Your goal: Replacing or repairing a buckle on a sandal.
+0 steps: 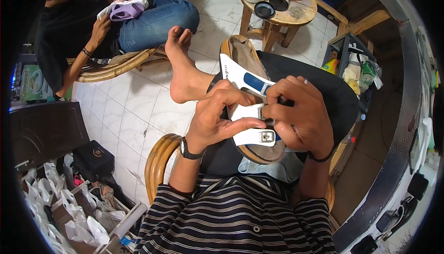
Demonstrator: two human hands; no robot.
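Across my lap lies a sandal (243,52) with a worn brown footbed, a cork-coloured rim and white straps with blue parts. My left hand (215,115) is closed on the white middle strap (244,112), thumb and forefinger pinching near its end. From the other side my right hand (303,115) grips the same strap at its buckle, partly hidden by the fingers. A metal buckle (267,136) shows on the strap nearest my body. The far strap, with a blue panel (254,83), runs up toward the far end of the sandal.
A co-worker (157,18) sits at the far left holding a lilac and white sandal (127,11). A round wooden stool (296,15) carries black lids and a pink bowl. At right is a grey crate (344,50) of bottles and bags; white plastic bags (78,219) crowd the lower left.
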